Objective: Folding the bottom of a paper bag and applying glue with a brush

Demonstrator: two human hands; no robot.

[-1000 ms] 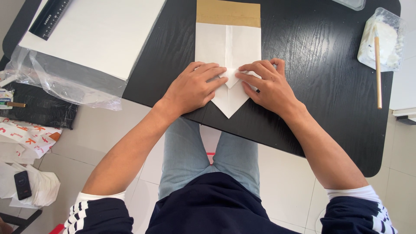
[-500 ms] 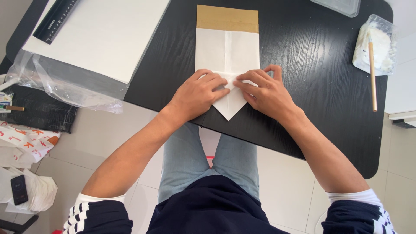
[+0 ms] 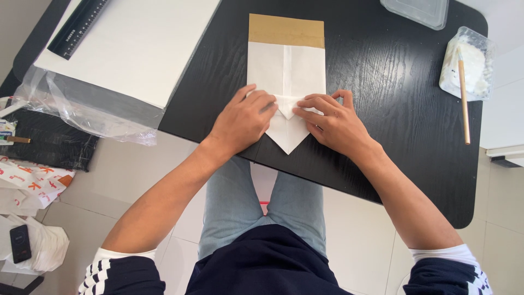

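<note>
A white folded sheet of paper (image 3: 285, 74) with a brown band along its far end lies on the black wooden table (image 3: 382, 98). Its near end is folded into a downward point close to the table's front edge. My left hand (image 3: 243, 121) lies flat on the left side of that pointed fold, fingers pressing the paper. My right hand (image 3: 334, 123) presses the right side, fingertips meeting the left hand's at the centre crease. Both hands cover most of the folded flaps.
A stack of large white sheets (image 3: 136, 46) in clear plastic wrap sits at the left with a black ruler (image 3: 79, 26) on it. At the right stands a clear tub of white paste (image 3: 468, 63) with a wooden stick (image 3: 464, 101). A clear lid (image 3: 417, 11) lies at the far edge. A phone (image 3: 20, 243) rests on the floor.
Both hands have shifted slightly up the paper toward the centre crease, still pressing the pointed fold. The paper has stayed in place.
</note>
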